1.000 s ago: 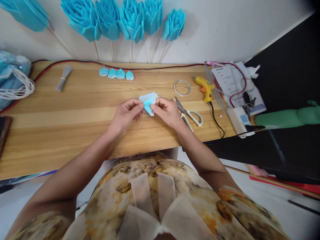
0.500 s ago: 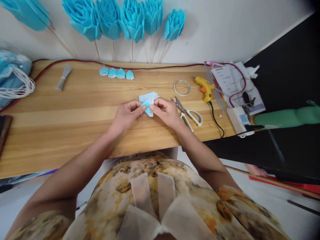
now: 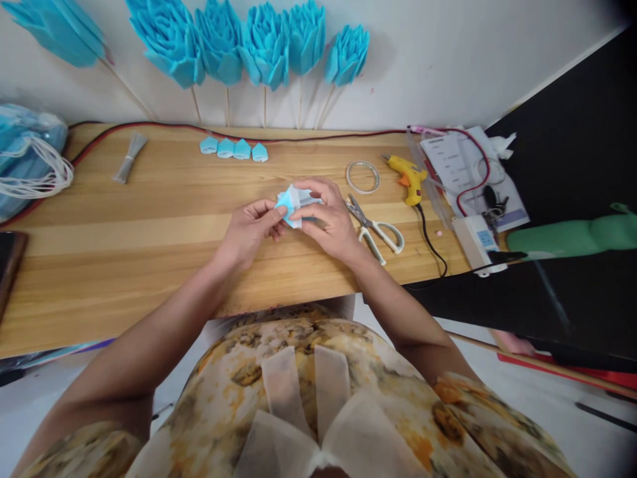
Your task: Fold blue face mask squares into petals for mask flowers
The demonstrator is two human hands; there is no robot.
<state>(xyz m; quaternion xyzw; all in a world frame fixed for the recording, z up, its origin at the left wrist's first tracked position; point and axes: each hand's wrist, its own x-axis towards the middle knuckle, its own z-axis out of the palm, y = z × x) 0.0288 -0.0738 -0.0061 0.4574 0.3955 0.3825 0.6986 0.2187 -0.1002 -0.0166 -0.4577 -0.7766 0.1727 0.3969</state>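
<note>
Blue-and-white folded paper piece (image 3: 293, 198) pinched between both hands' fingers (image 3: 281, 211).

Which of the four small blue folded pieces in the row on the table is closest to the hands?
The rightmost folded piece, at the row's end toward the tape ring; the other three lie further left.

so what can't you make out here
Head view:
- paper: its folds, covered by the right hand and left hand.
- sheet: print too small to read.
- dark thing: cut off by the left edge.
</note>
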